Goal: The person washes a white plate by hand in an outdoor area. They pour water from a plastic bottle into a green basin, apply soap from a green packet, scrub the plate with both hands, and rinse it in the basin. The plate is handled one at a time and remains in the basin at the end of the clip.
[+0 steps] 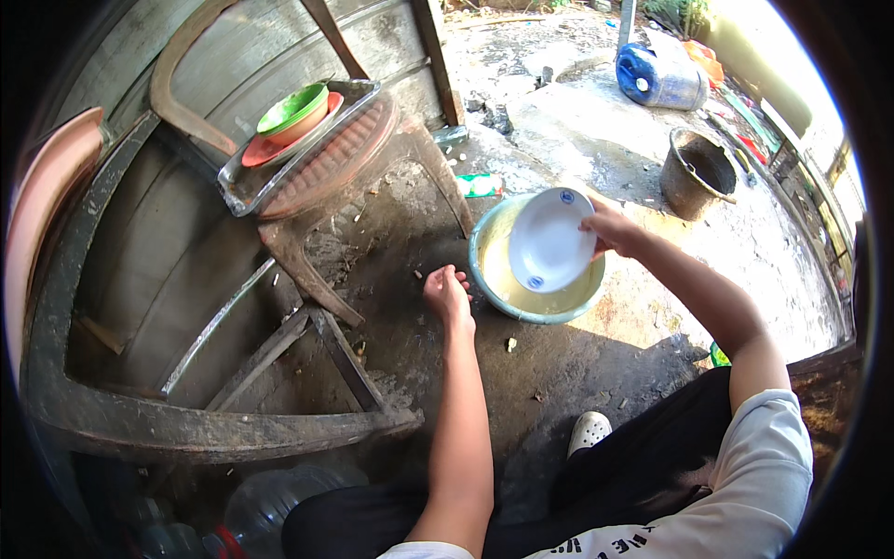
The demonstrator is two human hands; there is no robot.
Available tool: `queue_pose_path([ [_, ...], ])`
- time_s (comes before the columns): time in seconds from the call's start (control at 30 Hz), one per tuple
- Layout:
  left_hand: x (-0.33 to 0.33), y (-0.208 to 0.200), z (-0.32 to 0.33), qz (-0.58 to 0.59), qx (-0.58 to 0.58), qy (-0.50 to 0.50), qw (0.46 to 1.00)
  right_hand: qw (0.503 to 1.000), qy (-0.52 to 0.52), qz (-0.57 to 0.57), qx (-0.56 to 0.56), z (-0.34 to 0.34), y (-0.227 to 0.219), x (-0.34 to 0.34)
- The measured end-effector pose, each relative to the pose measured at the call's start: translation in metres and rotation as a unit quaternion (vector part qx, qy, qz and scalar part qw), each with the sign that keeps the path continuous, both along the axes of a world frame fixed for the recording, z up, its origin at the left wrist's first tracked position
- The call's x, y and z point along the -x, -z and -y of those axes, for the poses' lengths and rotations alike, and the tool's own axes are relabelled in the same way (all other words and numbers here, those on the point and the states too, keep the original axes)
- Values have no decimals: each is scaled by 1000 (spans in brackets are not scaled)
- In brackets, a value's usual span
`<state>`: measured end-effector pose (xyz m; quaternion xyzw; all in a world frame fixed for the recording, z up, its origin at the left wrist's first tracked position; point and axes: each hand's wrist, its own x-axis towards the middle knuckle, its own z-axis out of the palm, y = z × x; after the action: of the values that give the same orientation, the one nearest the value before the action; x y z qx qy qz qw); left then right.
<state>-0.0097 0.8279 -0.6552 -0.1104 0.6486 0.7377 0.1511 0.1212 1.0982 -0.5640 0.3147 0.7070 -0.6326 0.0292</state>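
My right hand (610, 227) grips the rim of a white oval plate (549, 244) with small blue marks near its two ends. The plate is tilted over a round basin (482, 284) with a pale blue-green rim, whose yellowish inside shows around it. The plate covers much of the basin's opening, so the contents are partly hidden. To the left of the basin and apart from it, my left hand (449, 294) hangs with its fingers curled in, and nothing shows in them.
On a worn reddish chair (335, 154) at the left, a metal tray (240, 191) carries a green bowl (293, 107) and red-orange dishes. A dark wooden frame (214, 436) lies nearer. A dirty bucket (694, 177) and a blue drum (666, 79) stand at the right and back.
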Motion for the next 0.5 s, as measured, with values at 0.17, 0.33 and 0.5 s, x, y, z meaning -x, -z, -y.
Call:
queue_pose_path([
  [0.17, -11, 40, -24, -32, 58, -6, 998, 993, 81, 40, -74, 18, 78, -24],
  [0.33, -21, 68, -26, 13, 73, -95, 993, 983, 164, -1, 82, 39, 115, -10],
  [0.5, -33, 78, 5, 176, -10, -78, 981, 957, 209, 19, 199, 37, 117, -3],
])
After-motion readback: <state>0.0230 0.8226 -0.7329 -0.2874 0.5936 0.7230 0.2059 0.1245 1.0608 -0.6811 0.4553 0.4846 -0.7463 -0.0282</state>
